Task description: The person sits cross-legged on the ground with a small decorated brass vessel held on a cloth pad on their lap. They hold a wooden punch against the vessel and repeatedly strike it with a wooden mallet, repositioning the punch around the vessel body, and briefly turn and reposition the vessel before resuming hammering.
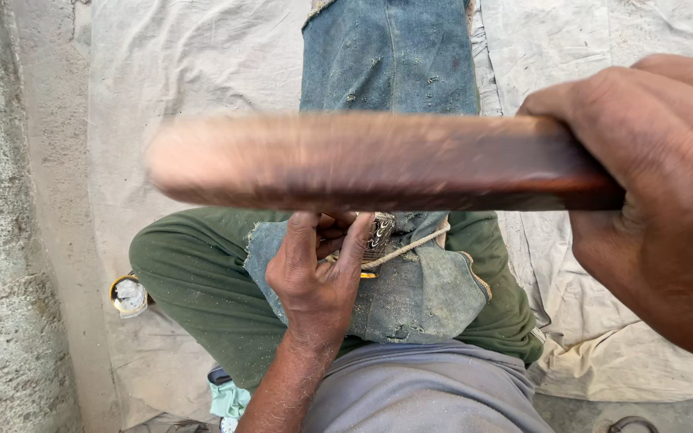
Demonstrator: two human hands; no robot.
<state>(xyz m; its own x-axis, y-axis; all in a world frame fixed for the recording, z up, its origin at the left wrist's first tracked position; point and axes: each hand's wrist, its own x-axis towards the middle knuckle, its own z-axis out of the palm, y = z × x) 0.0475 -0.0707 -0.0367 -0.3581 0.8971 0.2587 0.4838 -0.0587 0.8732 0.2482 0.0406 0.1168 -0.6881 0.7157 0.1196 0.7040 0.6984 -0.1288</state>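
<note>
I see a pale grey cloth sheet (186,96) spread over the ground, filling most of the frame, with a rough concrete strip (10,240) down the left edge. Across the middle runs a long brown wooden bat-shaped block (362,160), blurred. My right hand (659,184) at right of frame is clamped around its dark end, fingers wrapped over the top. Below it, my green-trousered leg (194,281) lies folded, with a worn blue denim rag (419,289) draped over the knee at centre. My left hand (314,273) sits at lower centre, fingers pinched together around a small patterned metal piece (379,232) on the denim; a tan cord (411,247) runs beside it. A small round tin (127,295) sits at lower left, beside the leg.
</note>
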